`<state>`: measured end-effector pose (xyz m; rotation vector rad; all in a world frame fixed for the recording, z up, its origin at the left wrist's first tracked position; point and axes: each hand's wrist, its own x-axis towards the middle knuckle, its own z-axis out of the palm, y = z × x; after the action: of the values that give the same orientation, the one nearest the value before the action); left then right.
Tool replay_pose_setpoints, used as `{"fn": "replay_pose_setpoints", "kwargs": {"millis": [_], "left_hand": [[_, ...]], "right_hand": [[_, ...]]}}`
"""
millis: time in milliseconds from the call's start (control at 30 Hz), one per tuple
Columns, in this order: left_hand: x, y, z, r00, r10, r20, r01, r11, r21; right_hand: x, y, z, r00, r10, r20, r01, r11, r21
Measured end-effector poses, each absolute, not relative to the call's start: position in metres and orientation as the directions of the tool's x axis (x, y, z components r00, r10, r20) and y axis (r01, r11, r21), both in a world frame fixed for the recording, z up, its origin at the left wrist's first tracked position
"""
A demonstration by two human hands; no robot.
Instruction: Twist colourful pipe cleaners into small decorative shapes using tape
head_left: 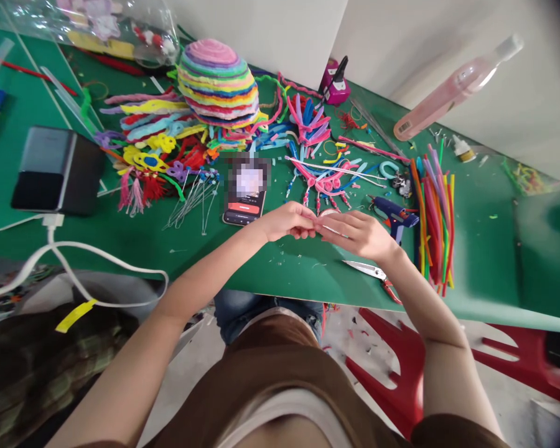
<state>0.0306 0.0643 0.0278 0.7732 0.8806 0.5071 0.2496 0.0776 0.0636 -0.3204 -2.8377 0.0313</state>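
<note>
— Pink stick (332,230), thin and small, is being pinched between the two hands, just above the near edge of the green table (280,267).

— How is it being held?

— The left hand (287,222) is being closed, with its fingertips pressed on one end. The right hand (359,235) is being curled, and the other end is being pinched there. The two hands are touching each other. It may be a fuzzy wire or a bit of tube; it is too small for that to be told.

— What is being kept nearby?

— Scissors (371,272) are being left just under the right hand. A blue glue gun (394,218) is being rested beside that hand. A bundle of bright sticks (434,218) is being kept further right. A phone (245,194) is being left beside the left hand.

— Is much being finished already?

— A striped, round hat shape (218,84) is being shown at the back, and it looks done. Curly pink pieces with beads (324,183) are being laid out in front of the hands, so some parts seem made. The little piece is only being worked on now. Many loose sticks are being left unused, so plenty seems left.
</note>
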Motion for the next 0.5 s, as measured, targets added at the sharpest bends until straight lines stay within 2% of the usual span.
{"fn": "replay_pose_setpoints", "kwargs": {"millis": [33,100,200,300,367,500], "left_hand": [[0.031,0.065,0.027,0.577,0.642,-0.505,-0.088,0.663,0.743],[0.032,0.065,0.024,0.630,0.592,-0.503,-0.094,0.701,0.707],[0.034,0.063,0.018,0.713,0.548,-0.437,-0.131,0.717,0.685],[0.034,0.064,0.015,0.725,0.555,-0.407,-0.196,0.733,0.651],[0.034,0.064,0.015,0.696,0.576,-0.429,-0.220,0.740,0.636],[0.038,0.064,0.016,0.605,0.657,-0.449,-0.238,0.688,0.686]], "right_hand": [[0.249,0.080,0.067,-0.944,0.193,0.267,0.187,0.981,-0.048],[0.246,0.081,0.072,-0.948,0.209,0.241,0.187,0.976,-0.112],[0.244,0.079,0.073,-0.922,0.368,0.120,0.324,0.903,-0.282],[0.244,0.076,0.068,-0.857,0.515,0.014,0.474,0.799,-0.370],[0.243,0.074,0.062,-0.821,0.571,0.031,0.518,0.765,-0.384],[0.238,0.069,0.052,-0.759,0.625,0.185,0.543,0.763,-0.351]]}}
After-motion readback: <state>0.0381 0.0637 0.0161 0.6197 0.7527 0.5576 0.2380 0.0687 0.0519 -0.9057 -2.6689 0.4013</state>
